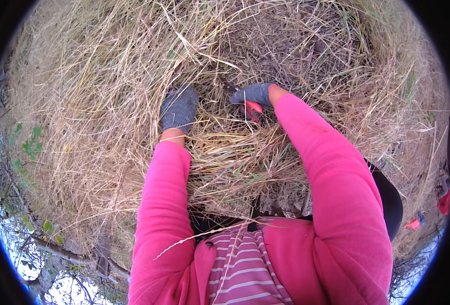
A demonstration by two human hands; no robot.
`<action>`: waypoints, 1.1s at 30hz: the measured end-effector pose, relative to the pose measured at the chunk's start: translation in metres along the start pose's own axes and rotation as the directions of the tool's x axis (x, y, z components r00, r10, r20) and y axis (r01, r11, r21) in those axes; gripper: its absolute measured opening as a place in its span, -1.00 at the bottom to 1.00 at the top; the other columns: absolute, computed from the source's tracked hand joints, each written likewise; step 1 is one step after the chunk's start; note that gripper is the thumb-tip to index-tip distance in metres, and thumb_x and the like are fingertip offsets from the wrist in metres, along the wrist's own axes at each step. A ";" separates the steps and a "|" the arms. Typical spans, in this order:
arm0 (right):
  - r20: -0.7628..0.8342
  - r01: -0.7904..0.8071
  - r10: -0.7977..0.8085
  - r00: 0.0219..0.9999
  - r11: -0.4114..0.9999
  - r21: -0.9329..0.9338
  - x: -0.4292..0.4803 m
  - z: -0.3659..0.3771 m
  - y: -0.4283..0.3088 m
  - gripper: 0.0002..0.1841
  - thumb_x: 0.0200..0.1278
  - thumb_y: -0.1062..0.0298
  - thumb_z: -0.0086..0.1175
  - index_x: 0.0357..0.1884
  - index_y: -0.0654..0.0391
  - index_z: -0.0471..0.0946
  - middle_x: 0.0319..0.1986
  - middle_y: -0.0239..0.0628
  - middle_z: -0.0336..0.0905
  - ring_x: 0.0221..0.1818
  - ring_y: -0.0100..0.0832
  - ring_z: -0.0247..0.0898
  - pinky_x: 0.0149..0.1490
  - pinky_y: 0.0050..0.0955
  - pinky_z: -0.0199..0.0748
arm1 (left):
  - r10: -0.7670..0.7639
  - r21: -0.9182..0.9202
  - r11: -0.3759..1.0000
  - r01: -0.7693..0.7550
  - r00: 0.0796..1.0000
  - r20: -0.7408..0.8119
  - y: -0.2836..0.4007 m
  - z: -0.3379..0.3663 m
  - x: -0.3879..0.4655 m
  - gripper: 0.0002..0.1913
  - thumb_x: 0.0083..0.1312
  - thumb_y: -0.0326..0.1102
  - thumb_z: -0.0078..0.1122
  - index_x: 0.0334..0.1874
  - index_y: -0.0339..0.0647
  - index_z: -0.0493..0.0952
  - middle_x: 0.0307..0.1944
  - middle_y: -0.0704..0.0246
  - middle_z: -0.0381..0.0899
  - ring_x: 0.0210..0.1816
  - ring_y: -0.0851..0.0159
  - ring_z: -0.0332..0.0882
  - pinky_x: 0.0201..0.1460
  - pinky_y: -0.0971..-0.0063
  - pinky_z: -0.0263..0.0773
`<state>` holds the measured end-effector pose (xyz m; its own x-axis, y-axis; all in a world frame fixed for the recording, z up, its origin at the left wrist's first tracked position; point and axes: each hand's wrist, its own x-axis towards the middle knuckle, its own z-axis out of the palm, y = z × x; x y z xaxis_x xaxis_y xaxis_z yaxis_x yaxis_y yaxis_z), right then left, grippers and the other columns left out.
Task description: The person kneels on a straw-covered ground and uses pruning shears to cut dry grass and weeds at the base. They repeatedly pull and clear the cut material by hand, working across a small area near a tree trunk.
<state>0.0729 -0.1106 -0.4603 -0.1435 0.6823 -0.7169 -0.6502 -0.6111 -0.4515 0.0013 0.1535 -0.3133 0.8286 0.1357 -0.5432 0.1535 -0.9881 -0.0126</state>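
Note:
My left hand (179, 107), in a grey knit glove, is closed around dry grass stalks (154, 82) left of centre. Its fingertips are partly hidden among the stems. My right hand (253, 96) wears a matching glove with a red cuff edge. It grips a red-handled tool (252, 108) low in the grass. A dark part (228, 84) that looks like its blade shows just beyond the fingers, mostly covered by straw. Between my forearms lies a loose layer of flattened yellow stems (232, 146).
Tall dry grass (91, 114) spreads on the left. Short stubble and litter (274, 49) cover the ground ahead. A green-leaved plant (32, 144) grows at far left, with a branch (63, 251) below. Red items (444, 202) lie at far right.

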 end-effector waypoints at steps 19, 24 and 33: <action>0.020 -0.032 0.041 0.999 0.948 -0.316 -0.020 0.006 0.023 -0.07 0.54 -0.42 0.00 -0.87 0.15 0.61 -0.75 -0.11 0.59 -0.42 -0.16 0.68 -0.07 -0.15 0.61 | 0.035 0.011 0.999 -0.034 0.999 -0.033 -0.007 0.007 -0.004 -0.74 0.61 -0.16 0.12 0.15 0.04 0.75 0.26 0.20 0.74 0.28 -0.11 0.66 0.39 0.03 0.54; -0.056 0.012 -0.011 0.998 1.000 0.004 -0.001 0.002 0.014 -0.53 0.36 -0.19 0.38 -0.23 0.10 0.72 -0.38 -0.26 0.74 -0.48 -0.36 0.60 -0.25 -0.31 0.59 | 0.019 -0.026 0.999 -0.020 0.999 -0.033 -0.018 0.009 -0.008 -0.74 0.60 -0.18 0.12 0.16 0.04 0.74 0.28 0.20 0.73 0.29 -0.11 0.65 0.41 0.03 0.54; -0.111 -0.043 0.022 0.994 0.979 -0.198 0.011 -0.001 -0.029 -0.46 0.34 -0.28 0.32 -0.26 0.11 0.76 -0.39 -0.08 0.75 -0.40 -0.18 0.65 -0.15 -0.06 0.64 | 0.020 -0.172 0.985 -0.028 0.999 -0.044 -0.046 0.017 -0.002 -0.74 0.59 -0.21 0.13 0.18 0.04 0.74 0.29 0.19 0.73 0.31 -0.10 0.65 0.43 0.04 0.53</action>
<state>0.0914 -0.0861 -0.4554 -0.0737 0.6201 -0.7810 -0.4827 -0.7075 -0.5162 -0.0165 0.1971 -0.3255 0.8545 0.1186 -0.5057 0.2208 -0.9641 0.1471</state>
